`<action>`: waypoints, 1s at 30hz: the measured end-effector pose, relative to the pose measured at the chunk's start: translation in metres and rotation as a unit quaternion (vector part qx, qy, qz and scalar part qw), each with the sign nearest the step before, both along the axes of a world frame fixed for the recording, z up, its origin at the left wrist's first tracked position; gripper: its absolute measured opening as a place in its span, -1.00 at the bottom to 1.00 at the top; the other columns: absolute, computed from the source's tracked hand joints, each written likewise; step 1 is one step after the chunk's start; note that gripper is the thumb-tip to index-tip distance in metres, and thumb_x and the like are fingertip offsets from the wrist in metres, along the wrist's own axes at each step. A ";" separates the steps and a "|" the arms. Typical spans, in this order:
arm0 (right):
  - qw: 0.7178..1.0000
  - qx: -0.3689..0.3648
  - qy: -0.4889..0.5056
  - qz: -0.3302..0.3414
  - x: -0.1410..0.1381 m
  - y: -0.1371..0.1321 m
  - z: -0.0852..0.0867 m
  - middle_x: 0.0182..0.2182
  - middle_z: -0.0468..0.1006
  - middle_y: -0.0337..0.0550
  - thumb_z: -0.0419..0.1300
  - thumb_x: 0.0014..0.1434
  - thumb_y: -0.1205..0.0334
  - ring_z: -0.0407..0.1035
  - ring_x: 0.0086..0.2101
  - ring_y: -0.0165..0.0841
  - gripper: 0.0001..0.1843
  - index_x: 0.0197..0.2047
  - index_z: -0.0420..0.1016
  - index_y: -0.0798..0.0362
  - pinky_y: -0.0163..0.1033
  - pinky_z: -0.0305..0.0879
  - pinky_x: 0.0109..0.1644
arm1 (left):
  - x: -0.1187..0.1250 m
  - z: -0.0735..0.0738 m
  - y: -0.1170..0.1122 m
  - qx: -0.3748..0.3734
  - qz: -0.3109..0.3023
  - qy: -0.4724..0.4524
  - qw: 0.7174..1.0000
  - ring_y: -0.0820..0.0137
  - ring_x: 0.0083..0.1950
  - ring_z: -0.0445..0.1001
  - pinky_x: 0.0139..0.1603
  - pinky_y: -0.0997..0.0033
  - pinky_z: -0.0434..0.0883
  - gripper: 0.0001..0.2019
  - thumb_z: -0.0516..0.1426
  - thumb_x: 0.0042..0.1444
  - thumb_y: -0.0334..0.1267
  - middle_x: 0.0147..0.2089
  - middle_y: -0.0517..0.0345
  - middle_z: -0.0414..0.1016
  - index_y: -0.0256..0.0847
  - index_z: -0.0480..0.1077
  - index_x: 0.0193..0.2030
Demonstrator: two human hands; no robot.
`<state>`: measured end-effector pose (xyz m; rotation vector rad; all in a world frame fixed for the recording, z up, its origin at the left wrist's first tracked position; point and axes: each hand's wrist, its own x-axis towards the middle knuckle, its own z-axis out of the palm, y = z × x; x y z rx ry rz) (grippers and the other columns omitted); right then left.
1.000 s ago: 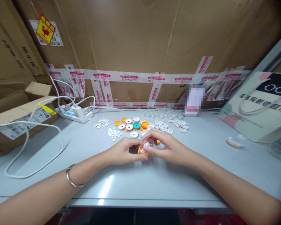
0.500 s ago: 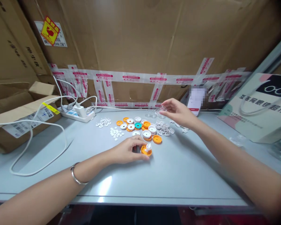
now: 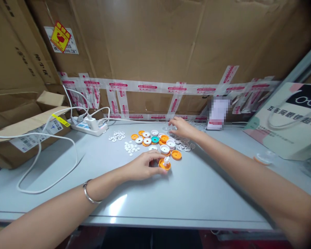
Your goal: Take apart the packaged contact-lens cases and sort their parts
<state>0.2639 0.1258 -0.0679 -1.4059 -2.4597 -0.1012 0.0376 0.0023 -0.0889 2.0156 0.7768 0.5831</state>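
Observation:
My left hand (image 3: 145, 165) grips an orange round base (image 3: 165, 165) by its rim, low over the front of the parts. A small white wheel-like piece (image 3: 167, 160) stands upright in the middle of that base. At the back of the table, my right hand (image 3: 182, 128) has its fingers curled down onto a clear plastic cover (image 3: 172, 128), among other clear pieces. White, orange and teal round bases (image 3: 154, 139) lie grouped between the hands. Beneath my right forearm is a heap of white openwork pieces (image 3: 186, 146), partly hidden.
Small white discs (image 3: 131, 147) and white stemmed pieces (image 3: 116, 136) lie on the left. Behind them are a power strip (image 3: 90, 129), a looping white cable (image 3: 75, 152) and an open carton (image 3: 23, 133). A phone (image 3: 218, 112) and paper bag (image 3: 287, 121) stand right.
My right hand has moved left and down to the clear pieces, from holding a clear piece above the table. My left hand keeps its hold on the orange base. The view has shifted slightly.

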 end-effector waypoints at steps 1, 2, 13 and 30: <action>1.000 0.010 0.012 -0.005 -0.002 -0.004 0.002 -0.26 0.38 -0.02 0.24 -0.05 0.26 0.27 -0.21 -0.21 -0.71 -0.22 0.39 0.12 -0.16 0.17 -0.12 | 0.000 0.002 -0.001 -0.014 -0.007 -0.017 1.000 0.42 -0.21 0.27 -0.16 0.45 0.24 -0.72 0.17 0.00 -0.14 -0.22 0.12 0.34 -0.25 0.40 -0.17; 0.999 0.022 0.036 -0.007 -0.004 -0.010 0.006 -0.29 0.38 -0.04 0.24 -0.04 0.22 0.27 -0.24 -0.23 -0.71 -0.21 0.39 0.13 -0.16 0.18 -0.14 | 0.000 0.003 -0.002 -0.033 -0.019 -0.038 0.999 0.42 -0.20 0.27 -0.14 0.44 0.25 -0.75 0.16 0.02 -0.16 -0.23 0.13 0.34 -0.26 0.40 -0.19; 0.907 -0.225 0.283 0.215 -0.037 -0.140 0.034 -0.38 0.38 -0.22 0.11 0.14 0.15 0.26 -0.35 -0.43 -0.82 -0.21 0.42 0.02 -0.27 0.21 -0.22 | -0.003 0.014 -0.008 -0.201 -0.102 -0.184 0.957 0.44 -0.20 0.34 -0.14 0.43 0.29 -0.74 0.15 0.05 -0.16 -0.23 0.11 0.37 -0.27 0.37 -0.16; 0.847 -0.038 0.529 0.021 -0.044 -0.149 0.033 -0.38 0.44 -0.21 0.11 0.13 0.15 0.32 -0.38 -0.40 -0.90 -0.30 0.37 -0.02 -0.27 0.27 -0.29 | 0.005 0.016 -0.022 -0.103 -0.090 -0.033 0.990 0.39 -0.21 0.38 -0.13 0.44 0.32 -0.73 0.18 0.00 -0.22 -0.24 0.09 0.45 -0.28 0.42 -0.16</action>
